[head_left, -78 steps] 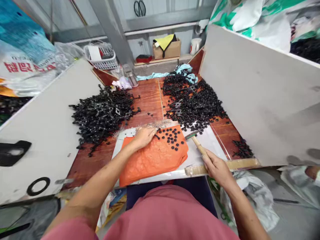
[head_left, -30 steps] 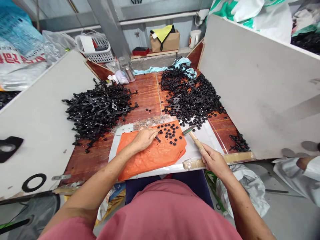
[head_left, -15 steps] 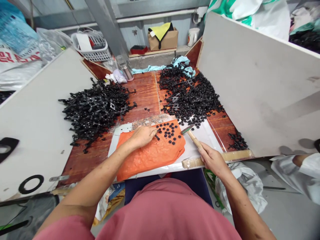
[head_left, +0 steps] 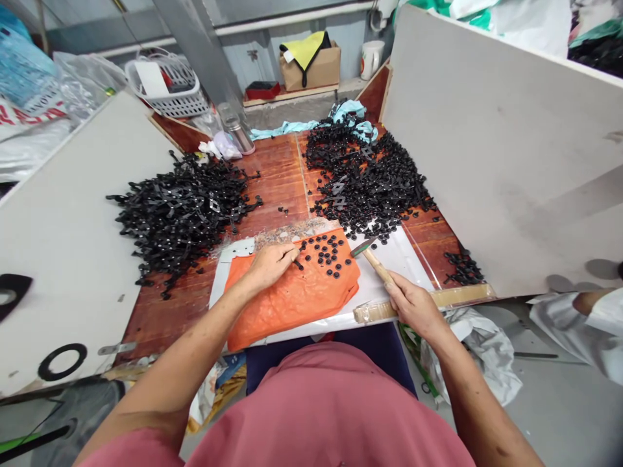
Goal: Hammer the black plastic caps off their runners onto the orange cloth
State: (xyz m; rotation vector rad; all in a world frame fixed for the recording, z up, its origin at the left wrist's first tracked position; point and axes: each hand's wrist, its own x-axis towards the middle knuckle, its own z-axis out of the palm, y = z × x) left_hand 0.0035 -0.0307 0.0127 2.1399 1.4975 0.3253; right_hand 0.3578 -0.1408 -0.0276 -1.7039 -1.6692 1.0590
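Note:
My left hand (head_left: 271,264) is closed, its fingertips pinching a small black plastic part (head_left: 298,264) low over an orange cloth (head_left: 277,308). Just right of those fingers, several round black caps (head_left: 328,257) are scattered across the cloth. My right hand (head_left: 413,303) is wrapped round the wooden handle of a hammer (head_left: 376,263). The hammer's dark, narrow head hovers or rests by the cloth's right edge; I cannot tell whether it touches. Under the cloth lies a white board (head_left: 389,275).
Heaps of black plastic parts lie to the left (head_left: 182,214) and right (head_left: 374,178). Grey panels (head_left: 491,149) wall both sides. At the back stand a steel flask (head_left: 238,133), white basket (head_left: 178,97), cardboard box (head_left: 314,68) and mug (head_left: 371,59). A taped strip (head_left: 374,313) edges the front.
The view has shifted slightly. My left hand has drawn a little to the left with the black part, and my right hand keeps its hold on the hammer.

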